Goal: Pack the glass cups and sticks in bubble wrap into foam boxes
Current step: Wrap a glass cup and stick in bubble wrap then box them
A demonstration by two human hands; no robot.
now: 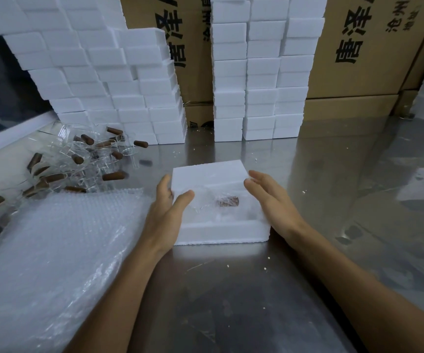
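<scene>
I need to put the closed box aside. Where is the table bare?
Bare steel table right of the open foam box, before the stacked foam boxes. Crowded left: bubble wrap, glass cups and sticks.

Steel table point(333, 174): open foam box point(221, 233) center, bubble wrap point(53, 250) 8 o'clock, glass cups point(78, 159) 10, foam box stacks point(259, 98) 12.
</scene>
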